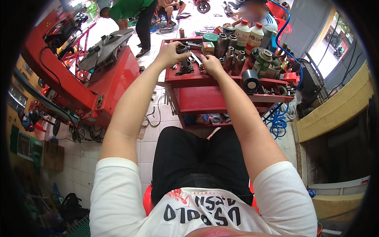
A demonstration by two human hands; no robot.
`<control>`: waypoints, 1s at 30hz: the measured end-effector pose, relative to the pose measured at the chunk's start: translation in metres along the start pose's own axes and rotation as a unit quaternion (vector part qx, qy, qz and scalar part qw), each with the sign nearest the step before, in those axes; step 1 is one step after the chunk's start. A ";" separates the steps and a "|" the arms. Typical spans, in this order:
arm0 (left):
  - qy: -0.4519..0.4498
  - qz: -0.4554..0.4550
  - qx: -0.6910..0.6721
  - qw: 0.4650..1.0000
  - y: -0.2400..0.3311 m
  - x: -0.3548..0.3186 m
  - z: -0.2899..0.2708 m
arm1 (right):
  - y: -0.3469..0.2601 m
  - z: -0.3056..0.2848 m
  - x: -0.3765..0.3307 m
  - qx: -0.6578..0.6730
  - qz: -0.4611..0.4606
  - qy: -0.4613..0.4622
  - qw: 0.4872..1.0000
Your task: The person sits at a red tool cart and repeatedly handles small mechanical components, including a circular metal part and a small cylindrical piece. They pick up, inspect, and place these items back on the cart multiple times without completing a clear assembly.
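The dark metal part stands upright near the left end of the red cart top, roughly cylindrical, with a rounded upper rim and a wider, knobbly black foot. My left hand has its thumb and fingers curled round the upper end. My right hand is just beside it, fingers drawn narrow on a flat silver tool that slants toward the part; I can't tell whether the two touch.

The cart's red top is crowded to the right: upright steel sockets, white bottles with red caps, a spray can and a black cylinder lying near the front edge. A lower red shelf shows beneath, and a blue hose lies coiled on the pale tiled floor. To my left stands a big red machine; beyond it a person in green bends over.
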State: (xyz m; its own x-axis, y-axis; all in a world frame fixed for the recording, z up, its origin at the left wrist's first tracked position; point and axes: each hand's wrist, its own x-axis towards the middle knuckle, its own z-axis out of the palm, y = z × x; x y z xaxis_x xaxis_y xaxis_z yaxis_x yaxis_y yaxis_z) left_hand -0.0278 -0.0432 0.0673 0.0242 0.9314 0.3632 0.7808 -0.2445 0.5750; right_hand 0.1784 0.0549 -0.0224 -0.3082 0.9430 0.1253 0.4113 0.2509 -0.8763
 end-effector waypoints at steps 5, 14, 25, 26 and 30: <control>-0.013 0.004 0.068 0.998 -0.010 -0.014 -0.015 | 0.005 0.000 0.000 -0.022 -0.031 -0.034 0.999; 0.051 0.033 0.042 0.997 -0.027 -0.056 0.020 | -0.035 0.025 0.005 -0.372 -0.222 -0.145 0.890; 0.080 0.029 0.112 0.990 -0.025 -0.058 0.027 | -0.042 0.050 0.035 -0.460 -0.296 -0.156 0.823; 0.075 0.029 0.115 0.990 -0.023 -0.055 0.027 | -0.041 0.051 0.039 -0.460 -0.310 -0.152 0.818; 0.067 0.021 0.109 0.992 -0.021 -0.054 0.030 | -0.046 0.052 0.051 -0.487 -0.339 -0.156 0.789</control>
State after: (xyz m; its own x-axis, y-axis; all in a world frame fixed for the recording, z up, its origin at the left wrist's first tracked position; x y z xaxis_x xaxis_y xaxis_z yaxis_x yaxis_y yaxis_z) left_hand -0.0270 -0.0803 0.0135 -0.0124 0.8743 0.4852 0.8975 -0.2042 0.3909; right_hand 0.0987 0.0796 0.0002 -0.8753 0.4574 0.1572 0.4779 0.8677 0.1367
